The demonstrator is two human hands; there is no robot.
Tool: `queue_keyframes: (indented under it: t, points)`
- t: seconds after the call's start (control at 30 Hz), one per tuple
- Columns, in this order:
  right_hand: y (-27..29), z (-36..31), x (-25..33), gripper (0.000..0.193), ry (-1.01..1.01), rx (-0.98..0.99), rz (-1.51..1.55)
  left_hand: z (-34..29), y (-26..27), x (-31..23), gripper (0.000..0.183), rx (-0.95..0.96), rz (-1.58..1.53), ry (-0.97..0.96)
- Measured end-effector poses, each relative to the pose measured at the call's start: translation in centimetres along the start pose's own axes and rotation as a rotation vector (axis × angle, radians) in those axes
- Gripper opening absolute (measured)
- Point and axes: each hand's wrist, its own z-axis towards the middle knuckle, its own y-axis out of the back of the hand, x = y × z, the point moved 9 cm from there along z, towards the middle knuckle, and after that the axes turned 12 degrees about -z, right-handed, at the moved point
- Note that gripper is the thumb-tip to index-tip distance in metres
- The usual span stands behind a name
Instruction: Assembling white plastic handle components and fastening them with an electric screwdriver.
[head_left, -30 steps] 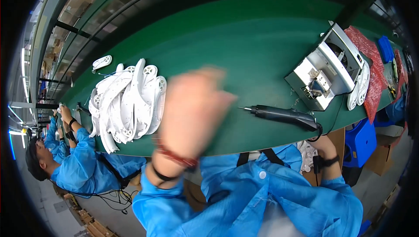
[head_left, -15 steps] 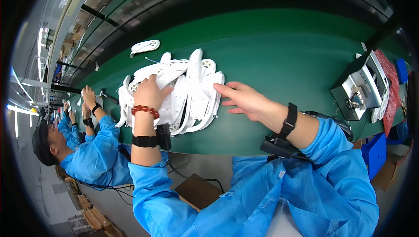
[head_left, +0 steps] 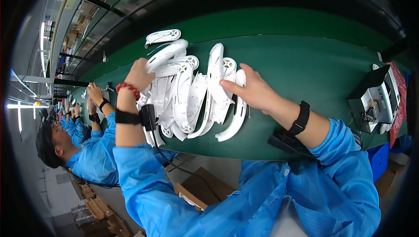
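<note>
Our left hand (head_left: 139, 76) is closed on the near end of a curved white shell (head_left: 169, 55), its fingers curled over the edge at the far left of the pile. Our right hand (head_left: 255, 89) is open, thumb and fingers spread wide around the top of a slim white strip (head_left: 236, 117); whether it presses on it we cannot tell. Between our hands, the white parts (head_left: 184, 101) lie overlapping on the green table (head_left: 297, 66). Just beyond them sits a lone white piece (head_left: 163, 36); well to the right stands a metal fixture (head_left: 375, 103).
</note>
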Motion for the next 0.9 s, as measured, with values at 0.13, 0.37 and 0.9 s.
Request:
queue_keyframes:
  t: [0.13, 0.37, 0.9]
  points:
    - [0.5, 0.0, 0.2, 0.104, 0.060, -0.029, -0.095, 2.1, -2.6, -3.3, 0.064, 0.219, 0.209, 0.181]
    - [0.8, -0.1, -0.4, 0.101, 0.055, -0.029, -0.068, -0.8, 0.1, -6.0, 0.062, -0.028, 0.071, 0.113]
    - [-2.3, -1.0, -1.4, 0.086, -0.174, 0.154, 0.878, -5.8, -7.5, -11.7, 0.053, -0.009, -0.749, 0.111]
